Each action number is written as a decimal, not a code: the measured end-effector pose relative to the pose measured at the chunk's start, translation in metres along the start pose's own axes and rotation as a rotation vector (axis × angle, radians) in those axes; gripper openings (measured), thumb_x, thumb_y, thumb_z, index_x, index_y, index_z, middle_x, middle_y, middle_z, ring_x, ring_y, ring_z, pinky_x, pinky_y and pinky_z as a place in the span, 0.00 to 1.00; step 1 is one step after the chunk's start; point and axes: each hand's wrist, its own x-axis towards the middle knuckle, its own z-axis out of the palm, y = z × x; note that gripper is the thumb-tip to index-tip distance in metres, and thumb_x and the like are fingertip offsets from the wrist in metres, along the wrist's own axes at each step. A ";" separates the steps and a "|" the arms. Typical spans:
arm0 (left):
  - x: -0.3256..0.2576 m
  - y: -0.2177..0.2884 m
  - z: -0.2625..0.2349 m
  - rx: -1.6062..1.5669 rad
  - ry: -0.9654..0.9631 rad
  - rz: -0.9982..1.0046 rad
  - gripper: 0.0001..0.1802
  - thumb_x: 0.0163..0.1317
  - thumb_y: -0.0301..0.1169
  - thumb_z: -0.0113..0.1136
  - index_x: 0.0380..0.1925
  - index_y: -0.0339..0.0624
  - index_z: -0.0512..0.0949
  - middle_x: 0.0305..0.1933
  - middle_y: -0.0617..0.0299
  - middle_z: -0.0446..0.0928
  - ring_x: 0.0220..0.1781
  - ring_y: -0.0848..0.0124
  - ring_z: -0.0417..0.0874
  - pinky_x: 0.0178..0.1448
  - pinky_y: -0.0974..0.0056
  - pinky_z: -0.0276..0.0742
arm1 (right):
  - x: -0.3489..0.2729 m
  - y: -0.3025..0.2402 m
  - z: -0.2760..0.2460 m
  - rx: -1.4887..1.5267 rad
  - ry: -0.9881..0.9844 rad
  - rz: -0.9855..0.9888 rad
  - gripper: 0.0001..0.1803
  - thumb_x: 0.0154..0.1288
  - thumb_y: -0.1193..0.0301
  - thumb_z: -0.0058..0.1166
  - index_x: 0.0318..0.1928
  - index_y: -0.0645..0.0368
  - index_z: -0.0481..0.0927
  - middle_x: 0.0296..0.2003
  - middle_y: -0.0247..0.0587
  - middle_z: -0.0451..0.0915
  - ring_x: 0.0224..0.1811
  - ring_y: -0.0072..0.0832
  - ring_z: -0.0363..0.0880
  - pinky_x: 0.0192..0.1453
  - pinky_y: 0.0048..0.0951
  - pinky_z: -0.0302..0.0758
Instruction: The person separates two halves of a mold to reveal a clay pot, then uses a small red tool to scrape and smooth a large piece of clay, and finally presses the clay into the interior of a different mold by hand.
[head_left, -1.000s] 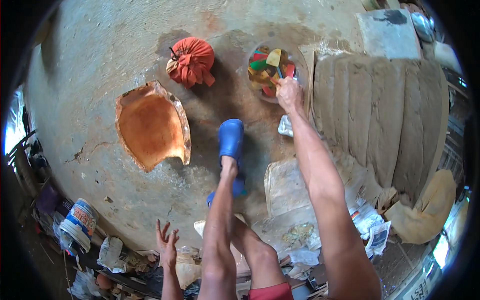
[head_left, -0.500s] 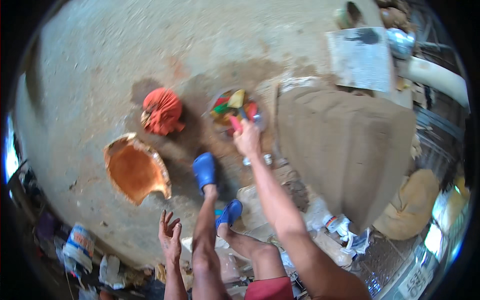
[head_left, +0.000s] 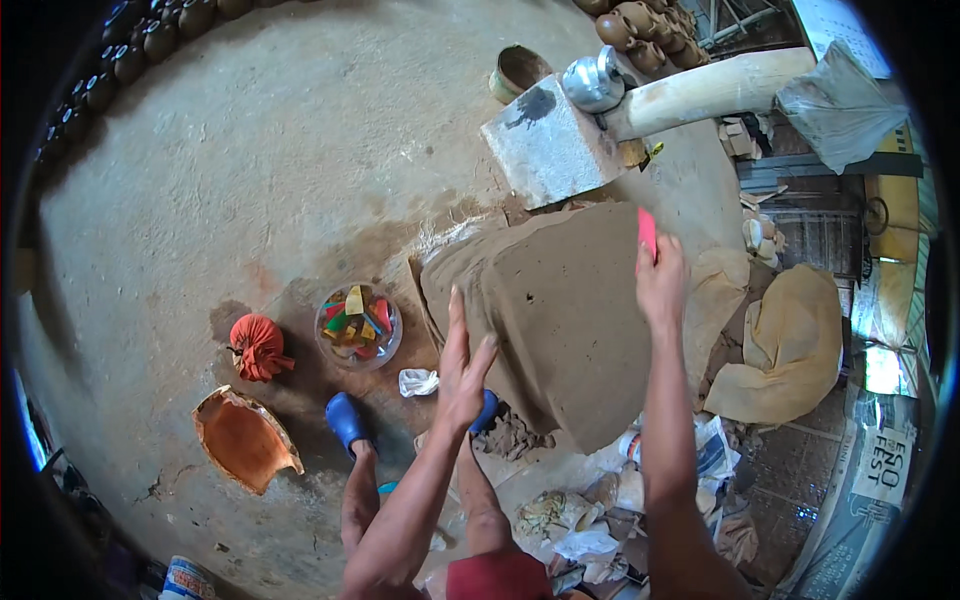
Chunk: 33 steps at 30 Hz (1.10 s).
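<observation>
In my right hand (head_left: 664, 288) is a flat pink scraper (head_left: 647, 232), gripped over the far right edge of a large grey-brown block of clay (head_left: 570, 310). The block's top is smooth, with a few small pits, and its near left side drops in a ridged face. My left hand (head_left: 464, 372) is open, fingers stretched forward, beside the block's left side; I cannot tell if it touches the clay. Left of it stands a round clear tub (head_left: 325, 350) holding several coloured scraper pieces and water.
A red cloth bundle (head_left: 260, 345) and a broken orange-lined pot piece (head_left: 240, 440) lie at left. Behind the clay are a whitish block (head_left: 555, 150), a metal kettle (head_left: 592, 82) and a long pale pole (head_left: 715, 92). Tan cloth (head_left: 790, 350) and plastic litter (head_left: 590, 540) lie right and near.
My right hand has carried the pink scraper from the tub rightward to the clay's far edge. My left hand has risen beside the clay, and the view has swung right.
</observation>
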 end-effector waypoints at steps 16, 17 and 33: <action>0.057 -0.034 0.064 -0.388 0.160 0.007 0.52 0.77 0.70 0.29 0.82 0.37 0.49 0.87 0.53 0.48 0.88 0.63 0.47 0.87 0.59 0.39 | -0.054 -0.082 0.051 0.519 -0.426 -0.517 0.09 0.69 0.74 0.55 0.44 0.63 0.85 0.40 0.50 0.79 0.40 0.52 0.86 0.44 0.53 0.83; 0.055 -0.036 0.058 -0.404 0.158 0.023 0.52 0.77 0.70 0.29 0.82 0.37 0.49 0.88 0.53 0.47 0.88 0.64 0.46 0.87 0.58 0.39 | -0.045 -0.084 0.045 0.543 -0.435 -0.544 0.09 0.69 0.74 0.55 0.44 0.63 0.85 0.40 0.50 0.79 0.40 0.52 0.86 0.44 0.53 0.83; -0.174 -0.158 0.225 -0.986 0.992 -0.248 0.46 0.75 0.71 0.32 0.85 0.64 0.45 0.89 0.61 0.42 0.89 0.59 0.44 0.86 0.43 0.44 | -0.141 0.069 -0.016 0.458 -0.578 -1.059 0.17 0.63 0.76 0.56 0.52 0.62 0.87 0.39 0.41 0.80 0.49 0.37 0.78 0.51 0.43 0.76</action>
